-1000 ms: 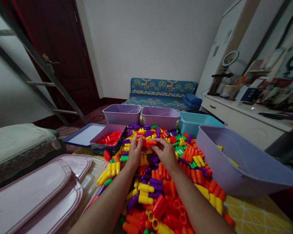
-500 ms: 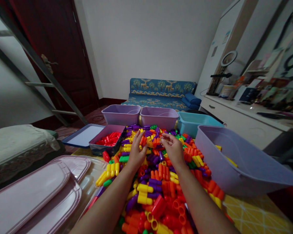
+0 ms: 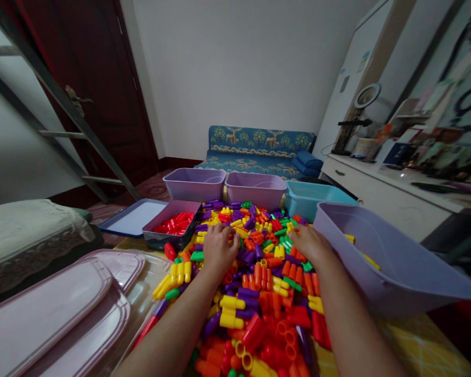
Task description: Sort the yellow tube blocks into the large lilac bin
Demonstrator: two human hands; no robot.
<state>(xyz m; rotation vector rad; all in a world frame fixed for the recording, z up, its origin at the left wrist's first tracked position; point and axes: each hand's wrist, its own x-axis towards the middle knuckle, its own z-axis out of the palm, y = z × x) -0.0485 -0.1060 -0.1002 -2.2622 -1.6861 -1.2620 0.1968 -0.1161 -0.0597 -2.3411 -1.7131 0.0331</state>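
Observation:
A large pile of plastic connector blocks [image 3: 262, 276] in red, orange, yellow, purple and green lies in front of me, many shaped like joined tubes. My left hand [image 3: 220, 246] is over the left-middle of the pile, its fingers curled downward; whatever they hold is hidden under the hand. Farther right, my right hand [image 3: 309, 243] reaches into the pile with fingers bent together at a yellow connector block [image 3: 290, 227]. Beside the left hand is a box [image 3: 168, 241] with red blocks [image 3: 176, 224] inside.
Two purple bins [image 3: 194, 184] and a turquoise bin [image 3: 317, 196] line the far side. A large lilac bin [image 3: 361, 262] with a few yellow pieces stands right. Pink lids [image 3: 51, 314] lie left, near a tray-like lid [image 3: 135, 217]. A yellow cloth [image 3: 424, 340] covers the table.
My right hand has moved right and down to the blocks. My left hand has turned and lowered, its fingers now curled; before, both hands were raised near the middle, near orange blocks.

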